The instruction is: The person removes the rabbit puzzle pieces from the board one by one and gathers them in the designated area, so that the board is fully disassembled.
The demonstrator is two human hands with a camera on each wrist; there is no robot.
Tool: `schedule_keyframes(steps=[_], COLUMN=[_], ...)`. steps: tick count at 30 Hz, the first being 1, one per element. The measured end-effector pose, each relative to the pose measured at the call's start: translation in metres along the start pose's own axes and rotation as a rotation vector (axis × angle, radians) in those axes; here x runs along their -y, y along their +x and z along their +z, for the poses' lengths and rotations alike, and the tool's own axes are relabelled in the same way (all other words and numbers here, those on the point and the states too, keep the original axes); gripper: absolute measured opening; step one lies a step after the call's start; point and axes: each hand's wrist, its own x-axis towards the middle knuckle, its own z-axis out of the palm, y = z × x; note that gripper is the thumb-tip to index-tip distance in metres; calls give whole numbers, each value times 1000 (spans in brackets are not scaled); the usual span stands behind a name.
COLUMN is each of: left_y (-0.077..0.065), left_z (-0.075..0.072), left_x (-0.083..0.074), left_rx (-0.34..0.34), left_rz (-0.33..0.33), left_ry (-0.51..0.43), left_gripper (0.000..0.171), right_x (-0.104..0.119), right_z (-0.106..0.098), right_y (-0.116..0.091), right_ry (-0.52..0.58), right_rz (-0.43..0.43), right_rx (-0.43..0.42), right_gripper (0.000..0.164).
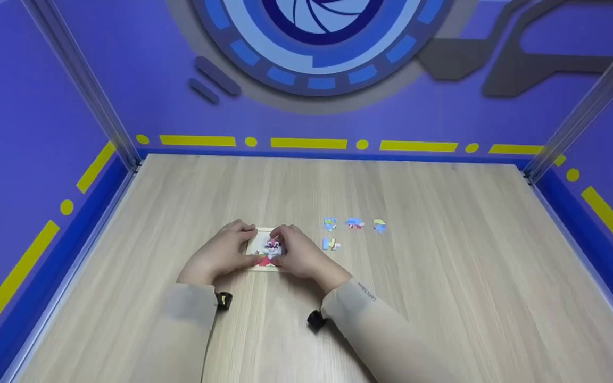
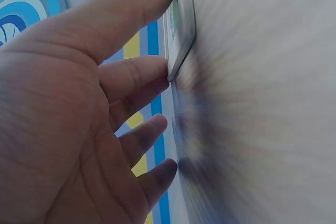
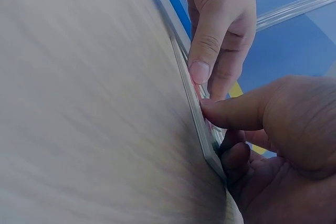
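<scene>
A small wooden-framed jigsaw puzzle (image 1: pixel 267 268) lies on the table between both hands. Its picture shows a cartoon animal face with a red area below. Bare pale backing shows at the left of the frame. My left hand (image 1: pixel 225 249) grips the frame's left side, thumb over the near part and fingertips at the far corner. In the left wrist view the left thumb (image 2: pixel 131 11) lies over the puzzle's edge. My right hand (image 1: pixel 302 255) pinches the puzzle piece (image 1: pixel 272 246) bearing the face, thumb near, index finger far. The right palm hides the frame's right side.
Right of the frame lie several loose jigsaw pieces: a blue one (image 1: pixel 330 223), a blue and red one (image 1: pixel 355 223), a yellow and blue one (image 1: pixel 379 225) and another nearer one (image 1: pixel 331 244). Printed purple-blue panels (image 1: pixel 312 125) enclose the wooden table (image 1: pixel 445 266).
</scene>
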Motion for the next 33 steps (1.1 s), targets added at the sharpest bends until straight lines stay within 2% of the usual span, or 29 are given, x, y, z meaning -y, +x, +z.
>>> schedule_keyframes(steps=[14, 25, 33], left_y=[-1, -1, -1], left_z=[-1, -1, -1], left_x=[0, 1, 1], left_rx=[-1, 1, 5], left_rz=[9, 24, 12], left_ry=[1, 3, 0], left_gripper=[81, 83, 84], right_x=[1, -1, 0], right_z=[0, 1, 3], right_y=[1, -1, -1], right_ry=[-17, -11, 4], right_rz=[13, -3, 13], right_rx=[-8, -47, -58], right_gripper=[49, 46, 43])
